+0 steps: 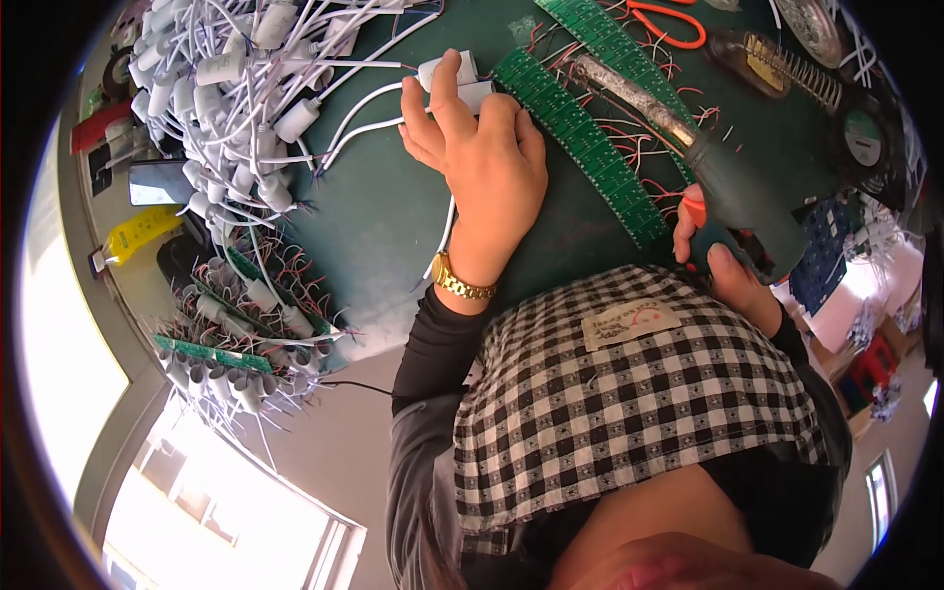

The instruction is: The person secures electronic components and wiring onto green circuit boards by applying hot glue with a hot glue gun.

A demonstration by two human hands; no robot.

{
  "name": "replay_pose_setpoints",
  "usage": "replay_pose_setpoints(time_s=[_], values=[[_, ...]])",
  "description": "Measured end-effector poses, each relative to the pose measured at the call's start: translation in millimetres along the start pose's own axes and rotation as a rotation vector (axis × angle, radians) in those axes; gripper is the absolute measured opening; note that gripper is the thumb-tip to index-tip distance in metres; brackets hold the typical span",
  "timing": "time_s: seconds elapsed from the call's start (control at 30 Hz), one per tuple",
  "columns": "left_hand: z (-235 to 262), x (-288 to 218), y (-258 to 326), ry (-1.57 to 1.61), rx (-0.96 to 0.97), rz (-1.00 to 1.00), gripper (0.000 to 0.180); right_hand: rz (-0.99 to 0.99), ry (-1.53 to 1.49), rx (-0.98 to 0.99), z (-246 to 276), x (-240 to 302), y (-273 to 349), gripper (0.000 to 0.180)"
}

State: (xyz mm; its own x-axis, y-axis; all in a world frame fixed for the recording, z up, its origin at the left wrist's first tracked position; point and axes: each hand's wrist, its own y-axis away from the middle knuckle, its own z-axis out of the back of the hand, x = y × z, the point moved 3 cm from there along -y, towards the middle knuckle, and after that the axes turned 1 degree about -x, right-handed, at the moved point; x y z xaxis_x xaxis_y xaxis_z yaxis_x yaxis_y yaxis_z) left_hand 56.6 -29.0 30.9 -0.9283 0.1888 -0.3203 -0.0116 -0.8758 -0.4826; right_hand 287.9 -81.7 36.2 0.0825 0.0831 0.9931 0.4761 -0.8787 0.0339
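Note:
My left hand (489,162) is above the table, its fingers bent around two white cylindrical housings with white cables. The upper housing (454,67) lies beyond my fingers; the lower housing (477,96) sits between fingers and thumb. Both lie by the upper left end of a green circuit board strip (580,147). My right hand (733,270) is wrapped round the handle of a dark soldering gun (742,187) with an orange-red trigger. Its scorched metal barrel points up and left, over the boards. Another green board strip (615,44) lies behind, with red and white wires between the strips.
A big heap of white housings and cables (221,69) covers the far left. Nearer, wired boards with housings (211,356) crowd the table edge. A phone (157,184) and yellow bottle (143,234) lie left. At right are a spring holder (801,74), solder reel (863,138) and orange-handled tool (674,34).

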Motion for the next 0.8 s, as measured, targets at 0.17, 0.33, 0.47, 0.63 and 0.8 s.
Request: replay_pose_setpoints(time_s=[0.17, 0.33, 0.47, 0.63, 0.8], values=[[-0.4, -0.4, -1.7, -0.031, 0.042, 0.04, 0.009, -0.073, -0.097, 0.016, -4.6, 6.0, -0.6, 0.023], [-3.1, 3.3, -1.0, 0.013, 0.042, 0.035, 0.009, -0.241, 0.094, 0.032, -2.3, -4.2, 8.1, 0.051], [-6.9, 5.7, 0.6, 0.085, 0.01, -0.013, 0.01, -0.271, -0.062, -0.055, -3.8, -16.5, 16.0, 0.049], [-9.0, 3.0, -0.3, 0.086, 0.017, -0.014, 0.012, -0.254, 0.097, -0.002, -0.8, -13.7, 13.9, 0.05], [-8.8, 2.8, -1.5, 0.066, -0.012, -0.01, 0.011, -0.257, 0.149, 0.009, -2.1, -11.7, 11.5, 0.05]])
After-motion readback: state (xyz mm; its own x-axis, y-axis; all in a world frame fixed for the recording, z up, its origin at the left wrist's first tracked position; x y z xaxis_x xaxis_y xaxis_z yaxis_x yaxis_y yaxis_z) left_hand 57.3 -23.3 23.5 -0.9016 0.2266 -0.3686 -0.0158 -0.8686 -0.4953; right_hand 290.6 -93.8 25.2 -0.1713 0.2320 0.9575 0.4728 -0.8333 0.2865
